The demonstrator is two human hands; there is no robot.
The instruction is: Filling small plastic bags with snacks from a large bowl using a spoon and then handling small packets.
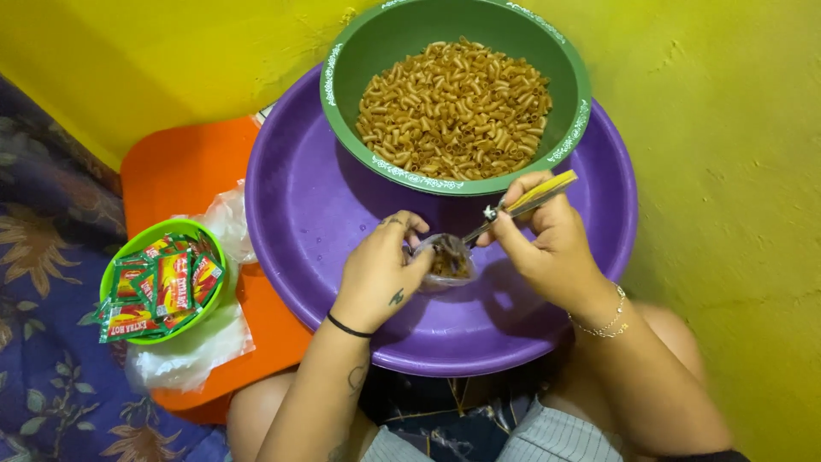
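Clear plastic, a small bag of brown macaroni, sits pinched in the left hand, fingers curled round its mouth & holding it over the purple basin. Right hand grips a spoon w/ a yellow handle, thumb & fingers clamped on the handle, bowl end dipped into the bag's opening. Can't see how much is on the spoon; the bag hides it.

Behind the hands, a green bowl heaped w/ dry elbow macaroni rests inside the basin at its far side. To the left, an orange tray carries a small lime-green bowl full of red-and-green seasoning sachets, sitting on a pile of clear plastic bags.

Risks, as I judge it: bag mouth is narrow & floppy, so if the left pinch slackens the opening folds & pasta spills off the spoon into the basin. Spoon tilted too fast = same. Thin film could snag on the spoon edge & tear. An overfilled bag prob won't close.
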